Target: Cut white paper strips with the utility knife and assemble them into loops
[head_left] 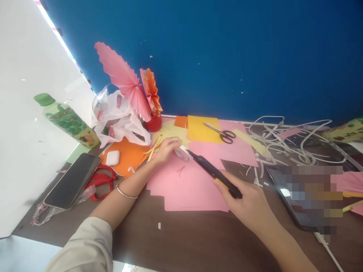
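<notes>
My right hand (249,202) grips a black and yellow utility knife (211,170), its tip pointing up-left toward a small roll of clear tape (181,153). My left hand (167,148) rests on that tape roll, fingers curled over it, on top of a stack of pink paper sheets (187,187). A thin silver bangle circles my left wrist. Thin yellow and orange paper strips (153,148) lie just left of my left hand.
Scissors (222,133) lie on a yellow sheet (201,129) at the back. Pink and orange paper fans (127,81) stand in a red holder. A green bottle (68,121), phone (72,180), white earbud case (112,157), plastic bag and tangled white cables (286,141) surround the work area.
</notes>
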Demonstrator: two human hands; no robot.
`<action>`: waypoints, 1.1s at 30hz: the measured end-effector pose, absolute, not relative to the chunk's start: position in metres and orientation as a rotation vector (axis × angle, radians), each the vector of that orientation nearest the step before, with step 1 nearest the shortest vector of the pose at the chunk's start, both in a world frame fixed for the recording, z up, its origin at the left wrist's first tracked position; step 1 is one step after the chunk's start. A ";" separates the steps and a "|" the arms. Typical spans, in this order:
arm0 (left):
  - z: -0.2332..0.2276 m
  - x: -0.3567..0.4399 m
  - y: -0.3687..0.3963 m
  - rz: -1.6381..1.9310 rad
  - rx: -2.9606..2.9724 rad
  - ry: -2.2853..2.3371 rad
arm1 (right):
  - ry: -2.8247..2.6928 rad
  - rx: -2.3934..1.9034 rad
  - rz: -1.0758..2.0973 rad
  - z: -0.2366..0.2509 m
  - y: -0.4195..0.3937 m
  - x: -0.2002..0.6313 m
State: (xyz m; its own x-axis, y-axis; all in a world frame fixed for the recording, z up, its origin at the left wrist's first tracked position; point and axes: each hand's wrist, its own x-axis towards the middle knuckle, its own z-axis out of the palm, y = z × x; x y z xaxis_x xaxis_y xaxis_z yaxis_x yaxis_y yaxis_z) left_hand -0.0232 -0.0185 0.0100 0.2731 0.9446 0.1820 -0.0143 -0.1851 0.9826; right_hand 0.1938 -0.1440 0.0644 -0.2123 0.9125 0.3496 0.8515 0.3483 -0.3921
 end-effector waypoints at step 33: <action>0.011 -0.027 -0.020 1.200 1.598 0.896 | -2.043 -1.486 0.123 0.062 -0.152 0.195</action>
